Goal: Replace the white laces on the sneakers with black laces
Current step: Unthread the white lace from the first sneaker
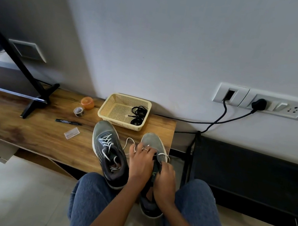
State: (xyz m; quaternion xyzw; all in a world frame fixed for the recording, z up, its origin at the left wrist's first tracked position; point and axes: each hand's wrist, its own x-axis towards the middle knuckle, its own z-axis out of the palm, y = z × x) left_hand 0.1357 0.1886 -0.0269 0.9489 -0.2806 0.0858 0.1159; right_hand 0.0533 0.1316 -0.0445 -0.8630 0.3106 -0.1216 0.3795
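Setting: A low wooden bench (pixel 44 136) is seen against a pale wall, viewed from above by a seated person in blue jeans (pixel 93 197).
Left sneaker: A grey sneaker (pixel 108 151) is set on the bench's near edge, toe toward the wall, heel overhanging toward the knees; its white lace (pixel 107 143) is threaded through the eyelets, loosened at the top.
Right sneaker: A second grey sneaker (pixel 152 142) is placed just beside the first, near the bench's right end, largely covered by both hands.
Left hand: The left hand (pixel 140 160) is laid over the right sneaker's throat, fingers curled on a white lace (pixel 130 142) that loops out toward the other shoe; a ring is worn on one finger.
Right hand: The right hand (pixel 165 181) is closed around the dark tongue (pixel 156 170) of the same sneaker, thumb uppermost.
Black laces: A bundle of black laces (pixel 138 115) is held in the right half of a beige plastic basket (pixel 112 107), which is placed behind the sneakers against the wall.
Other items: A black marker (pixel 68 122), a small clear plastic case (pixel 71 133), a roll of tape (pixel 78 111) and an orange container (pixel 87 102) are spread on the bench left of the basket.
Background: A black stand (pixel 36 99) is planted on the bench's left; a wall socket panel (pixel 265 102) with two dark cables plugged in is mounted on the right.
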